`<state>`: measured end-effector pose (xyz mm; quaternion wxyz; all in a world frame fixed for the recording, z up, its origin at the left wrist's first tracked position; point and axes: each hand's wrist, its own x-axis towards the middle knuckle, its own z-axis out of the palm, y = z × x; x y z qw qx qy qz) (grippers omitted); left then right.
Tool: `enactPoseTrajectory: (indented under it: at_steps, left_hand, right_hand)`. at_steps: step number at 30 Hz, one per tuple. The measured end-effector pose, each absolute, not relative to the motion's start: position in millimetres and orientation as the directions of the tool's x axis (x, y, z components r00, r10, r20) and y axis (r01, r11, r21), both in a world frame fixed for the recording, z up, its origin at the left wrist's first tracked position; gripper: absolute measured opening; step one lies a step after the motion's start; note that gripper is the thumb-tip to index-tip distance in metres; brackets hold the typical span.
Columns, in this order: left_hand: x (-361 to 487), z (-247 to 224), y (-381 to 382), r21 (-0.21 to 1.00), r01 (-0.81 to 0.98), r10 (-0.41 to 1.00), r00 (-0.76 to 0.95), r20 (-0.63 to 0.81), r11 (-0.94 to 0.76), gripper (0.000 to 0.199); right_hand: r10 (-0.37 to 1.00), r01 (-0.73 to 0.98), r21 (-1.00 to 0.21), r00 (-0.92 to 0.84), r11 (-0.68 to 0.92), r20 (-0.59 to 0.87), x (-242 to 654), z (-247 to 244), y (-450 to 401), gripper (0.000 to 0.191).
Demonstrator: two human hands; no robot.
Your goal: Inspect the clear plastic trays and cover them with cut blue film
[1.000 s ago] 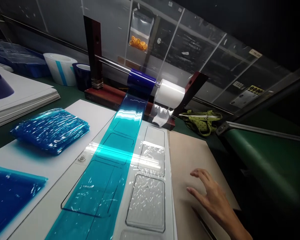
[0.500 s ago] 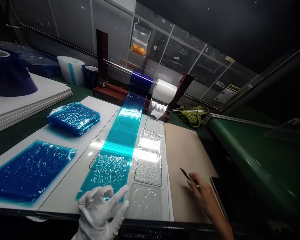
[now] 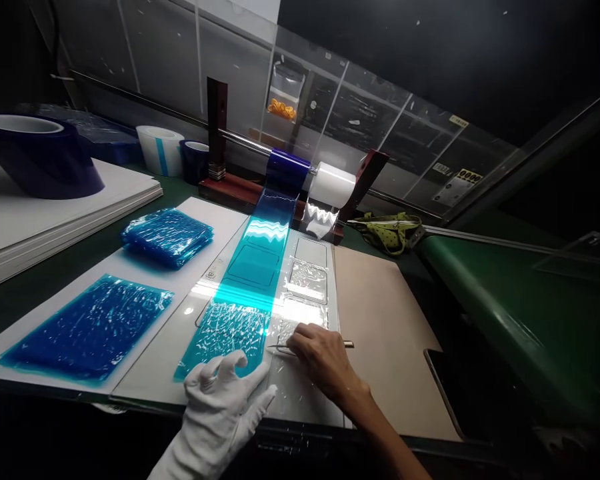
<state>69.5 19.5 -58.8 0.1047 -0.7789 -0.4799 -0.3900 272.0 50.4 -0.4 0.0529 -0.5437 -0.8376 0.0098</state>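
My left hand (image 3: 225,400), in a white glove, rests at the lower end of a translucent blue film strip (image 3: 233,327). Its fingers are apart, some of them curled over the film's edge. Bare, my right hand (image 3: 323,357) is closed around a slim pointed tool (image 3: 349,345), whose exact kind I cannot make out. The tool's tip points left, close to the right edge of the blue film. Upward, the strip runs to a dark blue film roll (image 3: 289,170) on a rod. Clear film pieces (image 3: 307,279) lie to its right, partly under my right hand.
A white roll (image 3: 334,185) shares the wooden stand (image 3: 235,193). At left lie a blue film stack (image 3: 167,237), a flat blue sheet pile (image 3: 93,330) and a large blue roll (image 3: 40,157) on white boards. Brown board (image 3: 390,320) and a phone-like dark object (image 3: 443,393) are at right.
My right hand has moved left with the pointed tool, from the brown board to beside the blue film. My left hand stays at the film's lower end. The view has shifted slightly.
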Motion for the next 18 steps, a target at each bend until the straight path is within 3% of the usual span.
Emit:
enactPoseTrajectory:
  at_steps: [5,8,13,16,18]
  left_hand:
    - [68.4,-59.8,20.2,0.251,0.797,0.674,0.245,0.697,-0.549,0.027]
    - [65.8,-67.6,21.8,0.184,0.809,0.661,0.300,0.687,-0.558,0.027]
    - [56.3,-73.9,19.7,0.067,0.807,0.643,0.414,0.645,-0.587,0.066]
    - [53.0,-73.1,8.5,0.107,0.751,0.630,0.458,0.628,-0.652,0.083]
    - [55.3,-77.3,-2.0,0.171,0.728,0.631,0.421,0.652,-0.663,0.079]
  right_hand:
    - [0.910,0.908,-0.062,-0.413,0.414,0.037,277.9,-0.2,51.9,0.018]
    - [0.917,0.915,-0.063,-0.399,0.399,0.011,287.7,3.6,48.0,0.018]
    - [0.937,0.936,-0.056,-0.349,0.347,-0.028,312.6,11.7,38.0,0.021]
    - [0.950,0.950,-0.050,-0.310,0.308,-0.039,329.9,15.7,29.5,0.021]
    - [0.958,0.959,-0.045,-0.282,0.280,-0.044,340.4,17.4,23.1,0.020]
